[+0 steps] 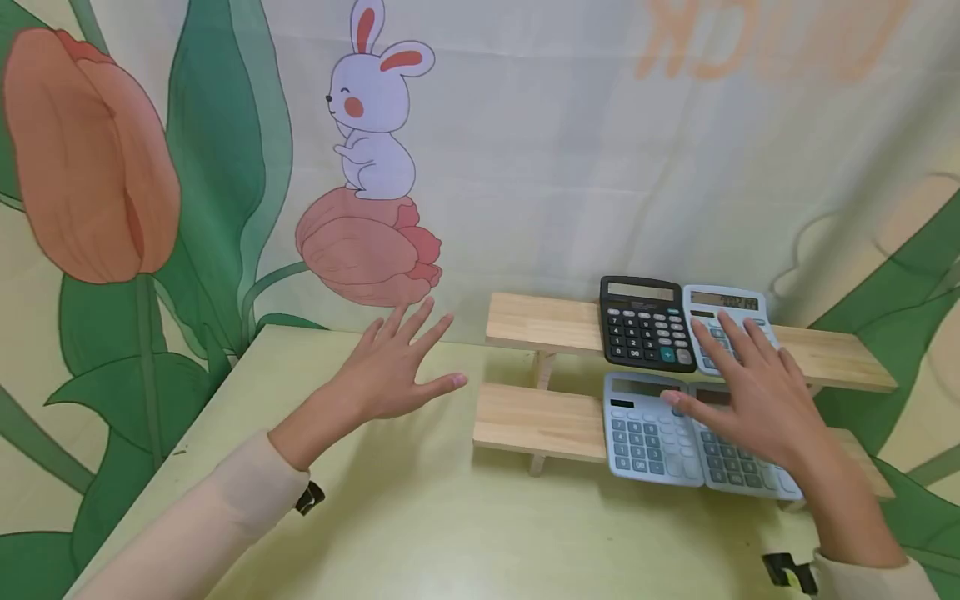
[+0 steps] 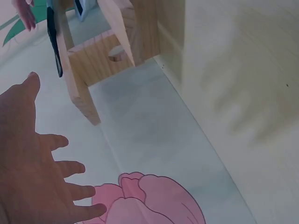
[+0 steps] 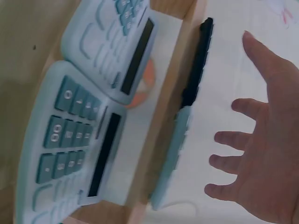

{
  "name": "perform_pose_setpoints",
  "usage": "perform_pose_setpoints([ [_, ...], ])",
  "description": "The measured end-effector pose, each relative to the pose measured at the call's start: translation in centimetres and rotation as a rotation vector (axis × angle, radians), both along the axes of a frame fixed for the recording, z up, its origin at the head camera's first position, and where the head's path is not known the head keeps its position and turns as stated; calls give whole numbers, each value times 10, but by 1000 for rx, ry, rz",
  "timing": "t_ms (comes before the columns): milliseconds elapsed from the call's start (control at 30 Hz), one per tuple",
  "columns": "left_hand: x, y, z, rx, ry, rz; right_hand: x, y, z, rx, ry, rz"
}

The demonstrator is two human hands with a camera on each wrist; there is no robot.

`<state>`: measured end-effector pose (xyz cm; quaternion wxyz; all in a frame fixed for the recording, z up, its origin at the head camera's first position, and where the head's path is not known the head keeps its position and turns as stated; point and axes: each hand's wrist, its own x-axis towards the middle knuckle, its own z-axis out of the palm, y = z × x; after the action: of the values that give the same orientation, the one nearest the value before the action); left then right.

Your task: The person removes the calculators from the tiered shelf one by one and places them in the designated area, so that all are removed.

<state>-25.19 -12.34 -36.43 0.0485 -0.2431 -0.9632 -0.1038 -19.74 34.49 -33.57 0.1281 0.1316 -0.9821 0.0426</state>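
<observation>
L hand (image 1: 386, 375), fingers spread, hangs beyond left edge of rack (image 1: 536, 414); R hand (image 1: 768, 404), also splayed, by pale-blue calcs (image 1: 648, 433), nr black calc (image 1: 645, 321) on upper shelf (image 1: 543, 321).

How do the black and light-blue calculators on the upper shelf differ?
Colour: the black calculator has a dark body; the light-blue calculator a pale one.
Display: no digits visible on the black one; digits on the light-blue one.
Visibility, head view: the right hand partly covers the light-blue one, not the black one.
Shared: both sit side by side on the upper shelf.
</observation>
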Motion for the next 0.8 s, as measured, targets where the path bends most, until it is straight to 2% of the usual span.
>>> perform_pose_setpoints([
  [100,8,2,2,2,14,-21,10,-1,1,30,-7,14],
  [233,23,5,6,9,37,-65,30,3,0,42,-7,29],
  [367,38,14,11,34,48,-97,51,22,-8,-1,69,43],
  [467,47,27,13,72,59,-117,61,42,-17,-62,109,18],
  [600,55,47,11,141,77,-160,62,70,-31,-160,60,-67],
  [800,55,83,-9,297,39,-189,54,114,-54,-242,-81,-212],
])
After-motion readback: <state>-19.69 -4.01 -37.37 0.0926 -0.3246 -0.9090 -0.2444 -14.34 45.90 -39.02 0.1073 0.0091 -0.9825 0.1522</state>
